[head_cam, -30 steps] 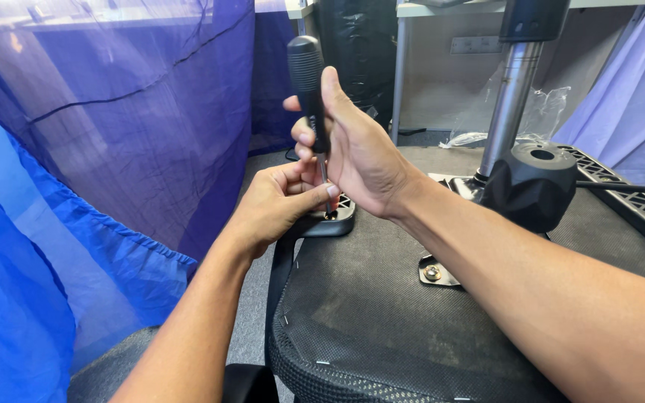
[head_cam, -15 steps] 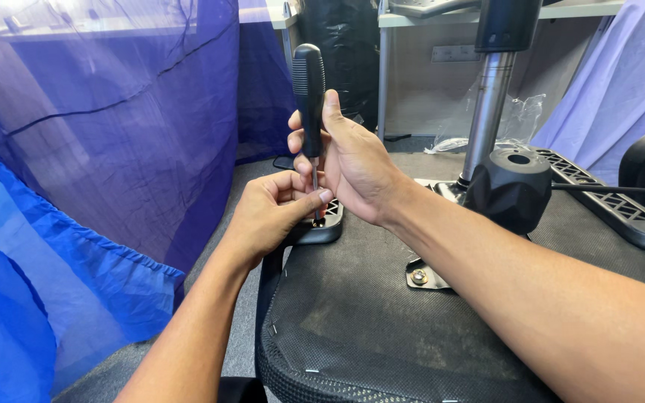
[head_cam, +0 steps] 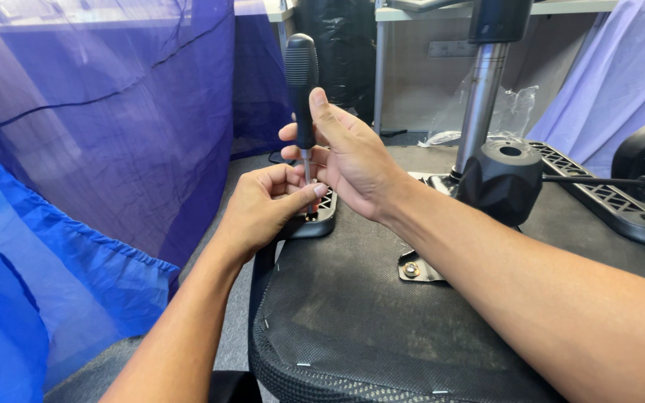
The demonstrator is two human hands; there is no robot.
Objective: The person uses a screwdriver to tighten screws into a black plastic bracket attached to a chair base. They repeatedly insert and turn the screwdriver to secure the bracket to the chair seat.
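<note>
Sheer blue fabric (head_cam: 76,172) hung along the left side of the view, draped down toward the floor. Just right of it, the left hand (head_cam: 266,205) reached in from below, its fingers curled closed and pinched around the lower tip of the screwdriver's thin metal shaft, steadying it where it met a black ribbed plastic bracket (head_cam: 321,216) at the edge of the upturned chair seat (head_cam: 367,313). Whether a screw sat under the fingertips could not be told.

The screwdriver (head_cam: 301,82) stood nearly upright, its long axis vertical, black handle at the top and tip pointing straight down into the bracket. The right hand (head_cam: 345,160) came in from the right, wrapped loosely around the lower handle and upper shaft, thumb up along the handle, fingers partly closed. So the tool sat between both hands, the right above, the left below and nearer the tip.

Further right, a metal plate with a bolt (head_cam: 414,269) lay on the seat's mesh underside, then a black faceted hub (head_cam: 503,179) on a steel column (head_cam: 479,104), and a second ribbed black bracket (head_cam: 606,198).
</note>
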